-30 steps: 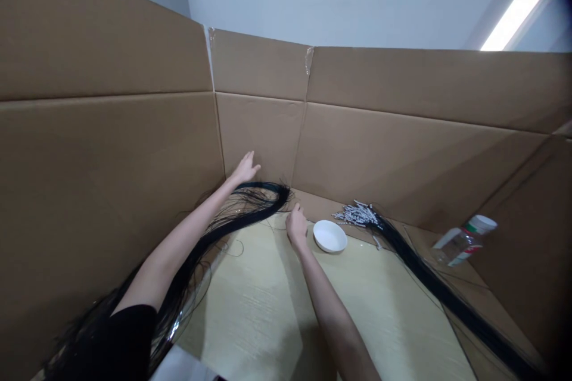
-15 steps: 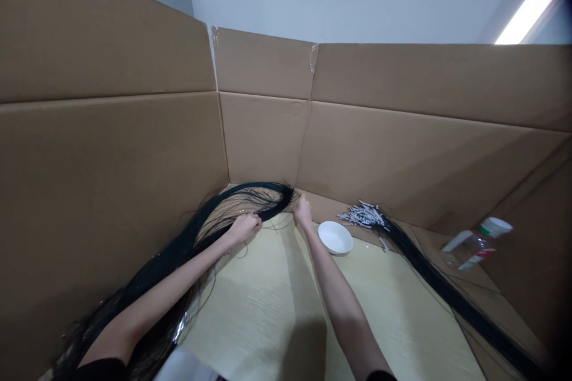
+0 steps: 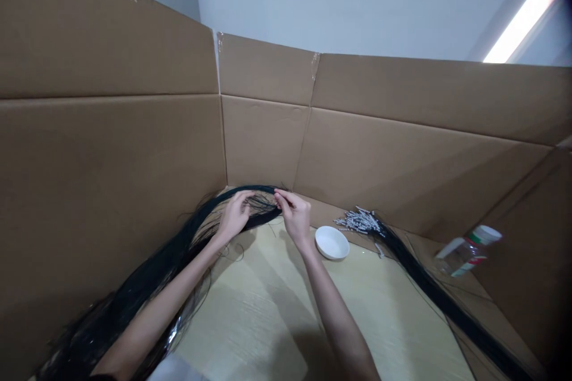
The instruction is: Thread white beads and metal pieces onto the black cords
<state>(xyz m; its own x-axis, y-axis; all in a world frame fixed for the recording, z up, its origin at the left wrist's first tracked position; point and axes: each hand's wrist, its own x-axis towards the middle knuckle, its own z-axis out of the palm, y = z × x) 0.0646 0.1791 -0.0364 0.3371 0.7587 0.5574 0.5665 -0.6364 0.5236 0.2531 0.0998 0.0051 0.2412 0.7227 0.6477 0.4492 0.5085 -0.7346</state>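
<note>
A long bundle of black hair-like strands [image 3: 172, 250] runs from the lower left along the cardboard wall and curves round at its far end. My left hand [image 3: 236, 213] is at the inner side of that curve, its thumb and curled fingers apart among loose strands. With thumb and forefinger, my right hand [image 3: 295, 214] pinches strands at the bundle's far end; how many is too small to tell. Right of that hand stands a white bowl [image 3: 332, 243] on the pale tabletop [image 3: 250, 309].
Cardboard panels [image 3: 402, 166] enclose the table at the left, back and right. A second black strand bundle [image 3: 429, 280] with white, beaded-looking tips [image 3: 360, 220] lies at the right. Beside it is a clear bottle [image 3: 467, 253] with a white cap.
My left hand has moved up and left, and its fingers have loosened from the strands. My right hand has shifted left and now pinches at the bundle's end. The view has tilted slightly.
</note>
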